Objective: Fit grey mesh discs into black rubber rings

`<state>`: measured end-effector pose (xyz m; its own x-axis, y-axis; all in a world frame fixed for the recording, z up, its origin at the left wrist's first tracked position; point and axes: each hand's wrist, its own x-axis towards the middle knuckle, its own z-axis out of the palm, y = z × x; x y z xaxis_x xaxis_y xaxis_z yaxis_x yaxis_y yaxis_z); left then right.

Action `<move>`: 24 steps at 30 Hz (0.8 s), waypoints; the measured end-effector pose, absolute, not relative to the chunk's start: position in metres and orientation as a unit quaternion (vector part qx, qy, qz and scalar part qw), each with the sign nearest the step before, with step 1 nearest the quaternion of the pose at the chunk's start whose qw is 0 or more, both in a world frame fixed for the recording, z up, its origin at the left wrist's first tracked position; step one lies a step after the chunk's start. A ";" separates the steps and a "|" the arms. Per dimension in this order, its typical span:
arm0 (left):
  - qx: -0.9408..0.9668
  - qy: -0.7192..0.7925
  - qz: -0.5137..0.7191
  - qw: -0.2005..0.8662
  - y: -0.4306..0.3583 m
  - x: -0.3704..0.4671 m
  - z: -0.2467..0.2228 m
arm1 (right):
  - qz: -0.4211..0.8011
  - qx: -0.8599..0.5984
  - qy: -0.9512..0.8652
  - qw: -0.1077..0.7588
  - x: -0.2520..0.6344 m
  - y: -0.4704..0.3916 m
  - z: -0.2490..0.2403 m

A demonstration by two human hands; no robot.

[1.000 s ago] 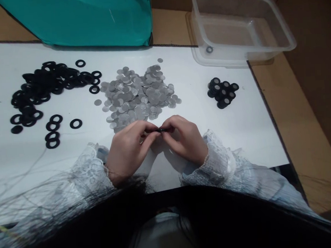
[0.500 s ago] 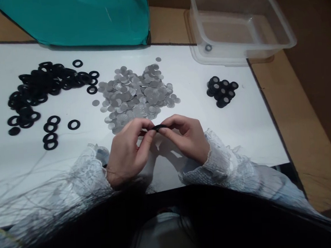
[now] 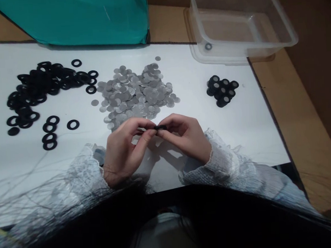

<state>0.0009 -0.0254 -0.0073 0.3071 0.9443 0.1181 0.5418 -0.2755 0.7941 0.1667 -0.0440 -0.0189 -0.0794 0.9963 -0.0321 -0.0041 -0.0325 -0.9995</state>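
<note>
Between the fingertips of both hands is a small black ring, seen nearly edge-on and partly covered by fingers. My left hand pinches it from the left with thumb and forefinger. From the other side my right hand grips it the same way. Just beyond the fingers lies a heap of thin grey discs. Farther left is a pile of black rings. To the right stands a small cluster of black rings with grey centres. Whether a disc sits inside the held ring is hidden.
A clear plastic tub stands at the back right with one ring visible at its near left corner. A teal box is at the back left. Several loose rings lie left of my hands on the white board.
The fingers have shifted slightly around the black ring, and my left hand has turned a little. Both hands stay in the same place; the piles look unchanged.
</note>
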 end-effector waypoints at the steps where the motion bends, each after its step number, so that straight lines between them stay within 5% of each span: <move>1: 0.729 0.508 0.306 0.342 -0.026 0.001 -0.007 | 0.536 -0.483 -0.495 0.483 0.166 -0.044 -0.020; 24: 0.735 0.489 0.305 0.357 -0.024 0.003 -0.005 | 0.551 -0.519 -0.456 0.468 0.165 -0.045 -0.015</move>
